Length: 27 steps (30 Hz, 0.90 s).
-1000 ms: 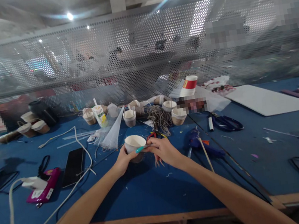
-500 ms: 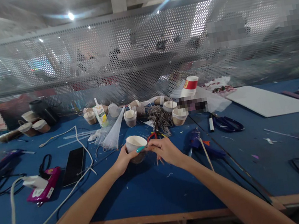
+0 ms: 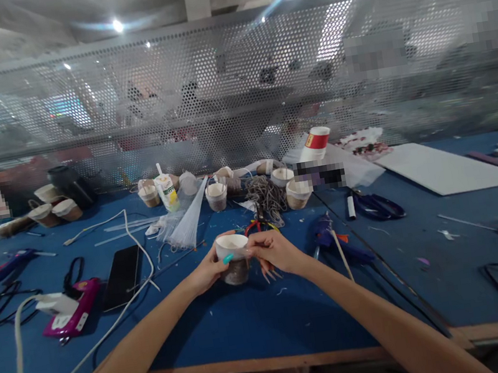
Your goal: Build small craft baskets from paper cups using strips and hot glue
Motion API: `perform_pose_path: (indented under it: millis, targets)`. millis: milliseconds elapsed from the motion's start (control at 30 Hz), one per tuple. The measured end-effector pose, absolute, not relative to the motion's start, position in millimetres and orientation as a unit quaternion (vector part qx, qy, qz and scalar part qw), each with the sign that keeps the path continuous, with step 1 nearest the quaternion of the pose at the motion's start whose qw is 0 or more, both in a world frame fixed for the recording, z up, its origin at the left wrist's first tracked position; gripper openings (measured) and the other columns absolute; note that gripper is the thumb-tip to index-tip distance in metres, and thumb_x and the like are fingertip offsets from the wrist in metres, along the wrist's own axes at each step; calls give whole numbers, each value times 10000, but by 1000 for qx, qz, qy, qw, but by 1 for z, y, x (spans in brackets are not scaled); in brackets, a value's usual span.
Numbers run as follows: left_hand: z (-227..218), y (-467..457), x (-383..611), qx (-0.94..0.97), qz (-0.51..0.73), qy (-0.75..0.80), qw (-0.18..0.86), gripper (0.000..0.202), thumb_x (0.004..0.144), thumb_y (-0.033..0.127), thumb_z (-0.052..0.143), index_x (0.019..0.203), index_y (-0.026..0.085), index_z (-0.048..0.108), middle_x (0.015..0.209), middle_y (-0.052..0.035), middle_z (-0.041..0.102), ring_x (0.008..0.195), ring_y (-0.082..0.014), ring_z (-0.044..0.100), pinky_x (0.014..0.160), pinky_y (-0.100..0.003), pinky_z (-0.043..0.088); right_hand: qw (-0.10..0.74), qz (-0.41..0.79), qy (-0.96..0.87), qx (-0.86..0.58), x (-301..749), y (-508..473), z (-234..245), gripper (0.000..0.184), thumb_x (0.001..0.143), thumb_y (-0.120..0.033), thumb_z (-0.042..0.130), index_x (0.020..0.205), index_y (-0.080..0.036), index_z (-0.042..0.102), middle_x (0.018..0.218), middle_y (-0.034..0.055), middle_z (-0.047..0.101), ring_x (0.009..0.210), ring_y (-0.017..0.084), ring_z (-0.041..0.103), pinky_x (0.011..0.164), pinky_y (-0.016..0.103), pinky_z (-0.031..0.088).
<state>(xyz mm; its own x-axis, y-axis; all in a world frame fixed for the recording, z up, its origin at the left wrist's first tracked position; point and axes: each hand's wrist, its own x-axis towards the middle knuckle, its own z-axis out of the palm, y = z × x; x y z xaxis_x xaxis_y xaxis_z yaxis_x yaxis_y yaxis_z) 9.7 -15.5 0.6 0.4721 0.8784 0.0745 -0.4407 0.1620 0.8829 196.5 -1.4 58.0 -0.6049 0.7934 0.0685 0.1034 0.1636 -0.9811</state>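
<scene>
Since that wrapped paper cup [image 3: 238, 270] looks light and crushable, I'd cradle its lower wall; left hand [image 3: 210, 272] holds it, right hand [image 3: 277, 252] touches its rim, can't tell that grip.

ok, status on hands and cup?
Left hand holds white-and-brown cup. Right hand at its side near the rim, grip unclear. Red-and-yellow-handled tool close behind right hand.

White above, grey-brown below on held cup [image 3: 236, 270]; turquoise on left thumbnail [image 3: 227, 258]. Plain blue across tabletop [image 3: 208, 344]. Magenta on power strip [image 3: 89, 297], black on phone [image 3: 122, 277], red band over white on paper cup [image 3: 318, 143], dotted grey on perforated panel [image 3: 222, 77].
</scene>
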Motion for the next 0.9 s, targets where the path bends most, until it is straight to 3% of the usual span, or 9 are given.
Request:
perform_pose_path:
  millis: [233, 533, 900]
  targets:
    - [9, -18, 9, 455, 457, 247, 723, 881, 495, 419, 794, 1275, 243, 422, 1066, -80, 617, 899, -207, 580, 805, -290, 400, 315, 567, -687, -328, 194, -5, 57, 336, 698, -474, 613, 606, -163, 525, 339, -78, 463, 268, 57, 413, 301, 156, 312]
    - [22, -20, 8, 474, 448, 282, 703, 867, 442, 171, 819, 1233, 244, 471, 1098, -72, 605, 926, -202, 576, 825, -301, 414, 310, 548, -707, -322, 193, -12, 62, 356, 721, -493, 588, 618, -156, 539, 390, -56, 508, 318, 61, 449, 366, 170, 378]
    - [17, -20, 11, 465, 462, 298, 694, 702, 510, 231, 789, 1160, 192, 527, 963, -61, 626, 814, -164, 575, 711, -235, 425, 300, 535, -720, -326, 191, -13, 61, 346, 758, -481, 551, 644, -155, 543, 444, -38, 540, 362, 81, 507, 379, 177, 408]
